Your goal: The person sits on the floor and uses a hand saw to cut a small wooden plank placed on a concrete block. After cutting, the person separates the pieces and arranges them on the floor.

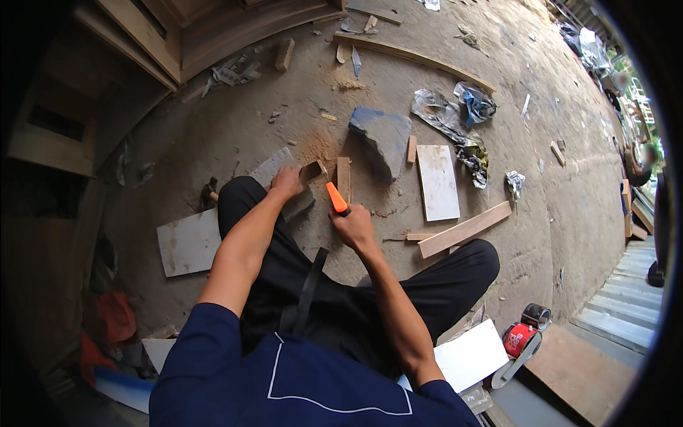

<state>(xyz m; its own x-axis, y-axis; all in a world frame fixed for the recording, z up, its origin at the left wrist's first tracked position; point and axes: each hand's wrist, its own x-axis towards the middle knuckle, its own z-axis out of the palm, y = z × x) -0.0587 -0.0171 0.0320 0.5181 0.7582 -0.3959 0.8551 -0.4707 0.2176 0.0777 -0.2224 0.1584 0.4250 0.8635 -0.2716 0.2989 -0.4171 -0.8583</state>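
Note:
My left hand (287, 183) is closed on a small brown block (311, 173), which looks like wood. Close to it on the right, my right hand (353, 225) is wrapped round a tool with an orange and black body (336, 198). The tool's orange end points up toward the block; its working part cannot be made out. Just beyond the tool, a short wood piece (343, 178) lies on the ground, beside reddish sawdust (317, 145). A large grey stone with a bluish top (382, 139) sits farther off to the right.
White boards lie to the left (189, 243) and right (437, 183). A wooden plank (466, 229) rests near my right knee. Crumpled plastic (441, 114) and a long strip of wood (416, 58) are farther out. A hammer (209, 193) lies by my left knee; wooden cabinets (142, 43) stand far left.

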